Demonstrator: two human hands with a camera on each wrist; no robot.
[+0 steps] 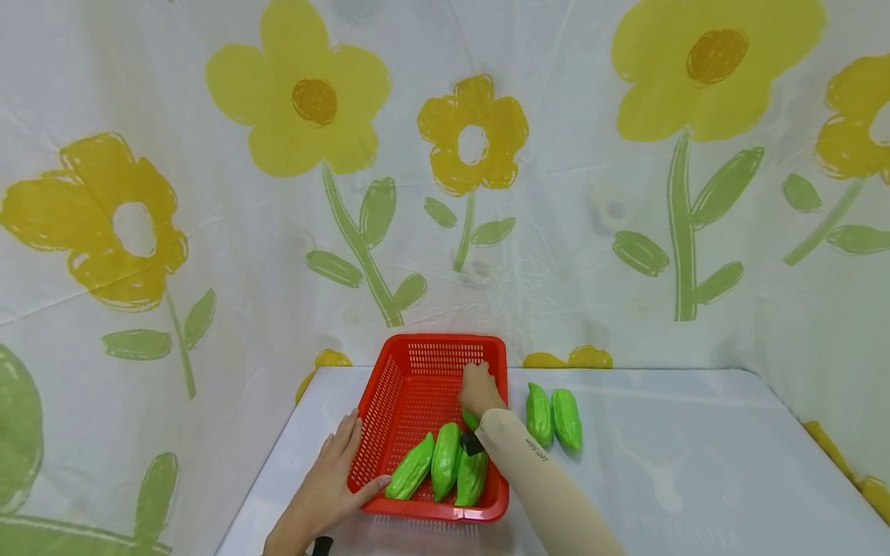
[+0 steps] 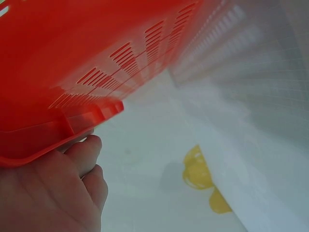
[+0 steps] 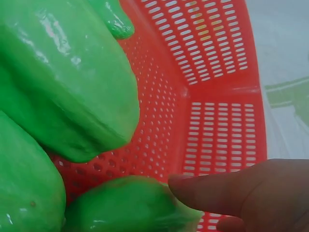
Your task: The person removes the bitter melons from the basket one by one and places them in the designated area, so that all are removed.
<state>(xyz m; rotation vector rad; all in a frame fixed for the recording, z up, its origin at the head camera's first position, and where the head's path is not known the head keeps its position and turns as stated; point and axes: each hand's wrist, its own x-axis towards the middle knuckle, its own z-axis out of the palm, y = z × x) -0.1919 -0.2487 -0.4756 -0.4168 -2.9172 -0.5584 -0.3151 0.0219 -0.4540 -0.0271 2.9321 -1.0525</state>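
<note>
A red basket (image 1: 434, 508) with slotted sides holds several green, ridged bitter gourds, including one lying slanted (image 1: 410, 468) and one upright beside it (image 1: 446, 463). My left hand (image 1: 330, 479) grips the basket's front-left corner, thumb at the front rim. In the left wrist view, fingers (image 2: 87, 154) bend beneath the rim. Inside the basket, at its right side, my right hand (image 1: 481, 390) holds another bitter gourd (image 3: 130, 205). The thumb (image 3: 207, 191) lies on one end of it in the right wrist view; the other fingers are mostly hidden.
Two more bitter gourds, a left one (image 1: 538, 415) and a right one (image 1: 566, 419), lie on the white table (image 1: 667, 463) right of the basket. A flower-printed cloth (image 1: 556, 232) hangs behind and along both sides.
</note>
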